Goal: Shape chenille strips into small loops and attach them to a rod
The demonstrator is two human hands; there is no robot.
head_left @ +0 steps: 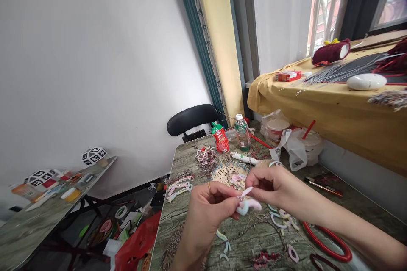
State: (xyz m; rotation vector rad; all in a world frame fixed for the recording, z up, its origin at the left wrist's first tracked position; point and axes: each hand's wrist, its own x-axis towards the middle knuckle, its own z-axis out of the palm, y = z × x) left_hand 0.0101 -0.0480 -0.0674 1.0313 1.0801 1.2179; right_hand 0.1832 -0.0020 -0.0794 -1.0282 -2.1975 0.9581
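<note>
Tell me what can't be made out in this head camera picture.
- Pastel fuzzy piece: the left hand and right hand pinch it between them; fingers cover its middle, so its shape is unclear.
- Woven basket: near side hidden behind both hands.
- Red ring: partly hidden under the right forearm.
- Red pouch and bottle: label print too small.
- Left side table: clutter blurred.

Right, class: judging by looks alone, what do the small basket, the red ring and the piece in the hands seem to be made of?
The small basket: woven cane or bamboo, probably; pale tan, open weave, matte.
The red ring: likely plastic or coated wire; smooth, glossy, even colour.
The pastel piece, pinched between the left hand and right hand: seemingly fuzzy chenille or yarn-wrapped; soft blurred outline, no shine.
</note>
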